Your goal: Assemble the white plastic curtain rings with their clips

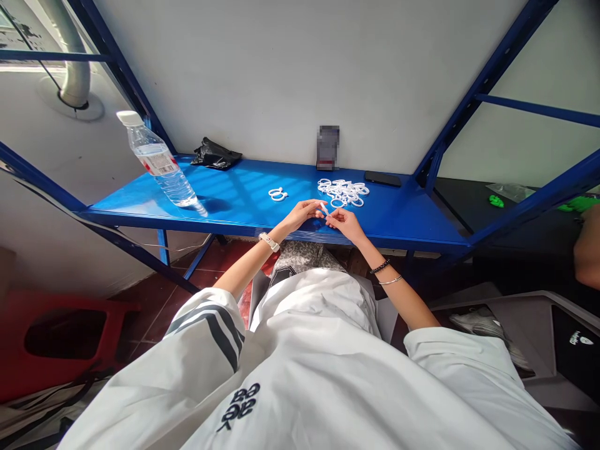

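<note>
Close together over the front edge of the blue table (253,206), my left hand (304,215) and my right hand (344,223) both have their fingers closed on a small white plastic piece (325,210). Its exact shape is partly hidden by the fingers. Just beyond my hands lies a pile of white plastic rings (344,191), tangled together. To the left of that pile, apart from it, are a few more white rings (278,194).
A clear water bottle (162,164) stands at the table's left. Against the wall are a black plastic bag (215,154), a pixelated upright box (327,149) and a dark phone (382,179). Blue frame posts (487,69) rise at both sides. Another person's arm (588,247) shows at far right.
</note>
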Motion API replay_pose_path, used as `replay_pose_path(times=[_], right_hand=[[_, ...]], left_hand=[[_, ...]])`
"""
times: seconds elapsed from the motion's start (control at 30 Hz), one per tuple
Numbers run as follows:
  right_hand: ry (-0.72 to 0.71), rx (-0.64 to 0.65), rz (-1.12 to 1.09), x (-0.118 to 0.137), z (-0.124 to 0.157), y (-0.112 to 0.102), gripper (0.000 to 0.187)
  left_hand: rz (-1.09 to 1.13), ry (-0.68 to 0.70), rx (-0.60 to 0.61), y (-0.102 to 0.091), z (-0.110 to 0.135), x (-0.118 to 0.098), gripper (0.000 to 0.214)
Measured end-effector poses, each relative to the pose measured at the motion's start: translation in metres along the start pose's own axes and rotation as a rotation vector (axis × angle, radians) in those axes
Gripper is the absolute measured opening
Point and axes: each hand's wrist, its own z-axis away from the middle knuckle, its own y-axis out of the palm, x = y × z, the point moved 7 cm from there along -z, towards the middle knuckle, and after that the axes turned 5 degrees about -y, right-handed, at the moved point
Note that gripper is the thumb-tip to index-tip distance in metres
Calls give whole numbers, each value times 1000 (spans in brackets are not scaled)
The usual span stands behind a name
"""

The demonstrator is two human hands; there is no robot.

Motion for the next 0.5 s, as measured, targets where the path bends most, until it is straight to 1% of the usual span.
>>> replay_pose_path(times=[0.27,0.5], right_hand=[[-17,12,34,-1,0,0,53],[-16,13,38,-3,0,0,52]], left_hand=[[-21,4,12,3,1,-2,57],[-65,7,3,4,1,-3,56]])
